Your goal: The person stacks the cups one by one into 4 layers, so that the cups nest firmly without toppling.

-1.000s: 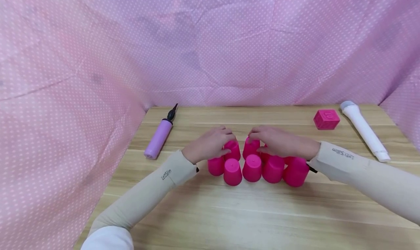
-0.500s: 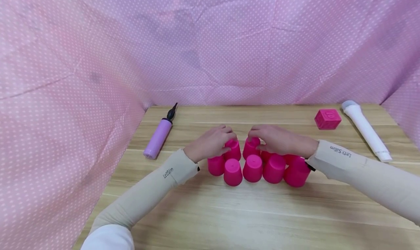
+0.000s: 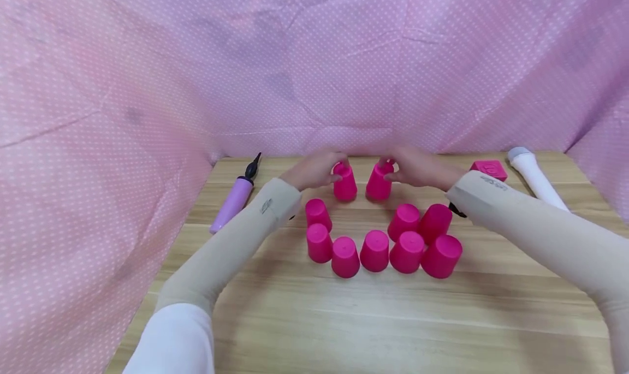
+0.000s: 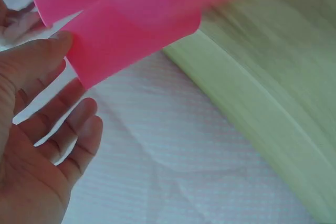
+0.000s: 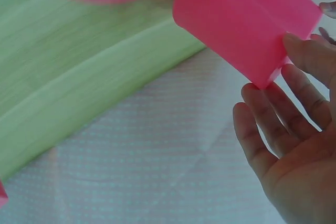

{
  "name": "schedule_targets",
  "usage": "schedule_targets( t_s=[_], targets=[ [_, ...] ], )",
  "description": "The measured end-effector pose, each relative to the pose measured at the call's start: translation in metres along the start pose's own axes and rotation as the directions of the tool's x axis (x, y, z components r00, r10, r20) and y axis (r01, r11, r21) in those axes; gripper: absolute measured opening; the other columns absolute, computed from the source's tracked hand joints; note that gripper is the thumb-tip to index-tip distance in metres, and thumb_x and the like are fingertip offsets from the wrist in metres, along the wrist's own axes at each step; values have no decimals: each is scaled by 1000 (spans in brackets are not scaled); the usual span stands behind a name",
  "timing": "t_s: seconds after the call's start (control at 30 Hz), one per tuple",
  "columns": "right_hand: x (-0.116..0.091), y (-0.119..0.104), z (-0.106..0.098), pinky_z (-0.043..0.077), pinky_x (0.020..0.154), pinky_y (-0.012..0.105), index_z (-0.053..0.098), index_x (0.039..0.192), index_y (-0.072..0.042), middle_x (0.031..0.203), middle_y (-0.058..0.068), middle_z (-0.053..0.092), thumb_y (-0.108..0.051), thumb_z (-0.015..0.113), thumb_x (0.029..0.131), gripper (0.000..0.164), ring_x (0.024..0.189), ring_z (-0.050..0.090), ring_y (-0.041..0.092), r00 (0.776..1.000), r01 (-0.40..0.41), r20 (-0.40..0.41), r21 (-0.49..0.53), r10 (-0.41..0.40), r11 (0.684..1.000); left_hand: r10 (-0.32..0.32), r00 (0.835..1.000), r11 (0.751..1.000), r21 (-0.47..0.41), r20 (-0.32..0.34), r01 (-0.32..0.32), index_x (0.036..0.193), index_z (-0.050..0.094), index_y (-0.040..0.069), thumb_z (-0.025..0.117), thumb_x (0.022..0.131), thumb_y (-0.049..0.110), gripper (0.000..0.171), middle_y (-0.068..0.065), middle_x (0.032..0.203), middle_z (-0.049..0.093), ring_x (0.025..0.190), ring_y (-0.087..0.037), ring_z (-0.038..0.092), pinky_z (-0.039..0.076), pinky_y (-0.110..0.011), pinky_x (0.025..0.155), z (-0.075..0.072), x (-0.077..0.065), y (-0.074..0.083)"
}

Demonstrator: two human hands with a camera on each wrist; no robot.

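Note:
Two upside-down pink cups stand apart from the others near the back of the table. My left hand [image 3: 316, 169] pinches the top of the left cup [image 3: 346, 187] between thumb and fingers, with the other fingers spread loosely in the left wrist view. At the right cup [image 3: 379, 185], my right hand [image 3: 415, 166] grips the narrow top the same way; the right wrist view shows the thumb [image 5: 304, 51] against its wall. A narrow gap separates the two cups. Closer to me, several more pink cups [image 3: 375, 251] stand inverted in a curved cluster.
A purple hand pump [image 3: 232, 205] with a black nozzle lies at the left. A pink cube [image 3: 488, 169] sits at the back right, partly behind my right sleeve. Beside it lies a white microphone-shaped object [image 3: 538, 178]. Polka-dot cloth [image 3: 314, 90] hangs behind the wooden table [image 3: 344, 325].
Both hands have moved away from me toward the back of the table, taking the two cups along. The rest of the cup cluster stays put and is now more exposed.

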State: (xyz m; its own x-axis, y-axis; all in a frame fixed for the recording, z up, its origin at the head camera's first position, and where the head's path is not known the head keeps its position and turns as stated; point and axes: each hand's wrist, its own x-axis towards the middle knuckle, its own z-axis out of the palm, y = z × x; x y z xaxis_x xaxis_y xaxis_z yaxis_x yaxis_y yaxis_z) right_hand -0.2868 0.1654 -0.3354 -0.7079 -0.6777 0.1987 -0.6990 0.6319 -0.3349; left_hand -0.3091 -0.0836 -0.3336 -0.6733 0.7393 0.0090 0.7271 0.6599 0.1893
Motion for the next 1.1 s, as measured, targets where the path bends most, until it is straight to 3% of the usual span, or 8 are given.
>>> schedule_targets(
  t_s=[0.13, 0.27, 0.43, 0.6, 0.8, 0.93, 1.1],
  targets=[
    [14, 14, 6, 50, 72, 41, 67, 88, 0, 81, 10, 64, 0, 78, 72, 20, 79, 61, 28, 999, -50, 14, -6, 50, 999, -22, 999, 999, -23, 39, 23, 108, 66, 6, 73, 83, 13, 27, -3, 100, 62, 99, -20, 55, 43, -29, 87, 3, 22, -13],
    [23, 19, 11, 51, 74, 41, 68, 88, 1, 83, 11, 65, 1, 77, 73, 17, 80, 62, 30, 994, -95, 52, -16, 95, 995, -44, 996, 998, -47, 81, 48, 110, 68, 7, 74, 82, 11, 29, -2, 101, 64, 99, -19, 57, 44, -27, 87, 6, 35, -16],
    [26, 20, 12, 50, 76, 41, 68, 90, 1, 86, 12, 65, 1, 76, 75, 17, 84, 62, 29, 987, -143, 72, -25, 144, 989, -75, 992, 994, -67, 98, 82, 112, 68, 9, 74, 82, 11, 30, 0, 100, 65, 94, -14, 58, 46, -24, 83, 8, 43, -9],
    [21, 22, 10, 50, 76, 42, 67, 89, 1, 84, 11, 64, 2, 76, 74, 17, 83, 61, 29, 988, -144, 55, -17, 144, 989, -106, 989, 993, -34, 100, 110, 112, 68, 10, 74, 83, 11, 30, 1, 102, 64, 96, -14, 58, 46, -24, 85, 7, 45, -3],
    [20, 24, 12, 49, 71, 40, 65, 93, 0, 82, 10, 62, 3, 78, 71, 26, 78, 58, 27, 999, -41, 24, -13, 41, 999, -141, 986, 990, -15, 89, 143, 114, 67, 13, 75, 82, 16, 33, 2, 102, 62, 93, -12, 56, 47, -23, 81, 7, 38, -3],
    [9, 21, 8, 47, 77, 42, 61, 101, 0, 88, 11, 61, 1, 78, 72, 35, 84, 56, 28, 1000, 4, 22, -55, -3, 998, -127, 988, 992, -16, 91, 129, 123, 62, 12, 73, 84, 19, 41, 0, 112, 60, 105, -16, 51, 43, -27, 89, 5, 29, -3],
    [-18, 0, -6, 44, 89, 46, 60, 112, 0, 102, 11, 62, -6, 79, 74, 43, 100, 56, 30, 998, 57, -19, -82, -59, 995, -64, 997, 998, 3, 41, 64, 124, 60, 9, 69, 87, 23, 40, -3, 122, 58, 119, -21, 44, 35, -32, 100, -9, -1, 1]
  ],
)
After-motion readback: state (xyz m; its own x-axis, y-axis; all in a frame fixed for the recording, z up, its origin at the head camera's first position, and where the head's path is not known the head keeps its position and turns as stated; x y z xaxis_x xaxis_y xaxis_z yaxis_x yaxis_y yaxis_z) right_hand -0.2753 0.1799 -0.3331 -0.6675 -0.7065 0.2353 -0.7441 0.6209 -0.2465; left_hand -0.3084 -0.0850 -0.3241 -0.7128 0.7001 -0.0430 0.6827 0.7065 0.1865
